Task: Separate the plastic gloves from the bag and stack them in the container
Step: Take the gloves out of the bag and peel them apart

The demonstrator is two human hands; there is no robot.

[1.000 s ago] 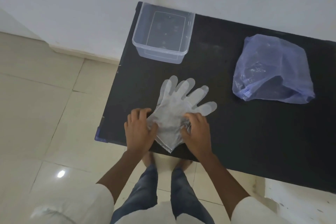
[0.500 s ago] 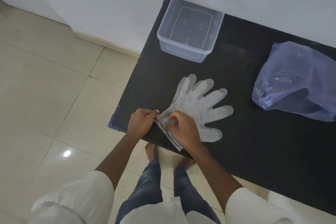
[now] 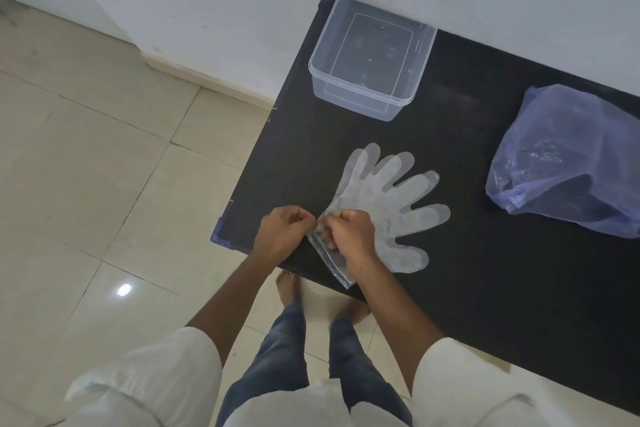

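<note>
Left hand (image 3: 282,236) curled into a loose fist at the near left edge of the black table (image 3: 485,270), fingertips pinched on the cuff edge of the plastic gloves (image 3: 384,204). Right hand (image 3: 351,239) just beside it, knuckles up, fingers bent and pinching the same cuff — the two hands almost touch over the cuff. Both forearms reach in from below, white sleeves rolled near the elbows. Gloves lie flat on the table, fingers fanned toward the far right, cuff end crumpled at the table edge. Clear container (image 3: 372,59) sits at the far left corner, nothing visible in it. Blue-tinted bag (image 3: 568,163) lies on the right — well apart from the gloves.
</note>
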